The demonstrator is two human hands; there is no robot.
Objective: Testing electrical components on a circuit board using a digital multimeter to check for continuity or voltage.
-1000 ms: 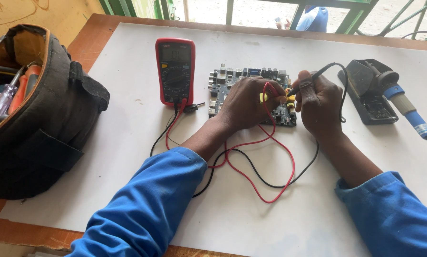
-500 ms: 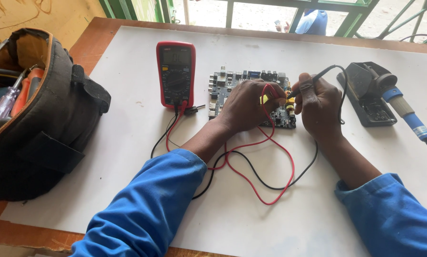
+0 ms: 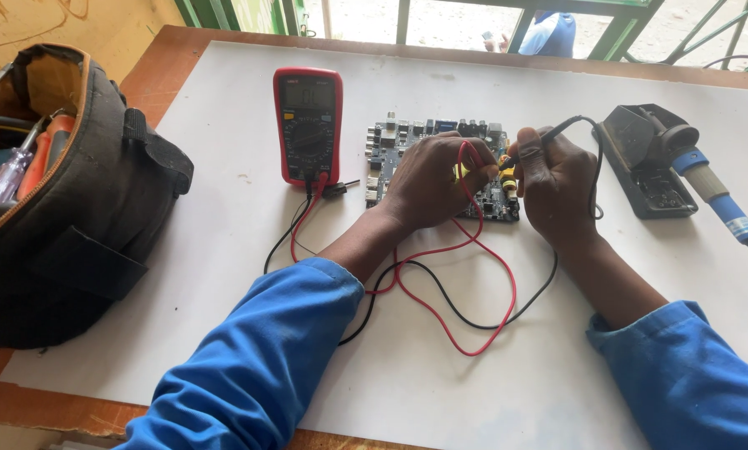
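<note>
**Probes held on a circuit board**

Circuit board (image 3: 391, 154), blue-green and crowded with small parts, is laid flat on the white sheet (image 3: 224, 275) that covers the wooden table (image 3: 153, 71), near the middle of the sheet's far edge. Much of it is covered by two hands. The left hand (image 3: 428, 179) is closed around a red probe, whose body is hidden inside the fist; the red lead (image 3: 466, 333) is seen looping out from under it towards the near edge. The right hand (image 3: 557, 187) is closed in a pinch on a black probe (image 3: 541, 137), which is tilted down onto the board's right part. The black lead (image 3: 474, 321) is run in a curve beneath the red one. Both leads are plugged into a red multimeter (image 3: 309, 125), which is laid just left of the board, its display turned up.

A soldering iron (image 3: 715, 196) with a blue handle is rested on a black stand (image 3: 640, 162) towards the right edge of the sheet. A black tool bag (image 3: 74, 217) is stood open at the left edge, with screwdriver handles showing inside.
</note>
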